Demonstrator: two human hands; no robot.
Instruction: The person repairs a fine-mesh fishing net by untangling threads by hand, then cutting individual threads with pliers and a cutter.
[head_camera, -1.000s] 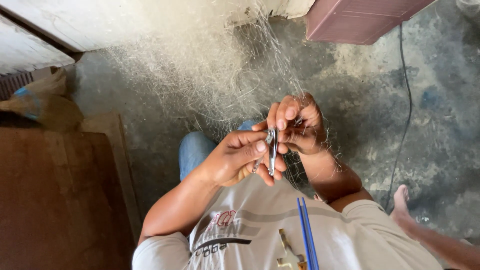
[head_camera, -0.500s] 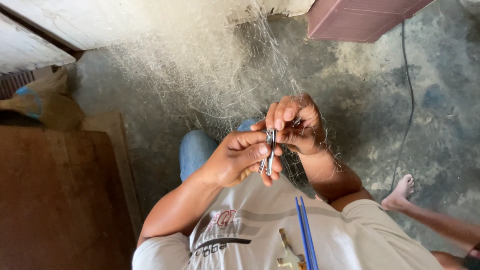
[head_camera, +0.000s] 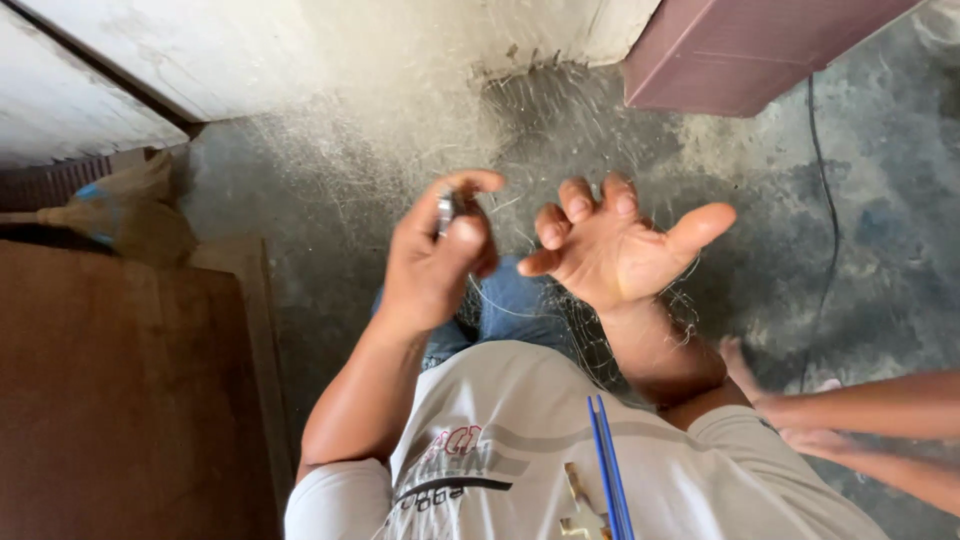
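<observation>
The fishing net (head_camera: 590, 340) is a fine, pale, near see-through mesh, draped over the person's lap above the concrete floor (head_camera: 780, 250) and trailing toward the far wall. The right hand (head_camera: 615, 250) is spread open, palm up, with net strands caught around its wrist (holding nothing), while the left hand (head_camera: 435, 260), just beside it, is clenched around a small dark metal tool (head_camera: 447, 210) above the net

We see a grey concrete floor (head_camera: 850, 260), stained and patchy; on it a pale fishing net (head_camera: 420, 130) spreads at the far middle; a black cable (head_camera: 828, 180) runs along the right; a maroon box (head_camera: 740, 50) stands far right; a broom (head_camera: 110, 215) lies at left.
</observation>
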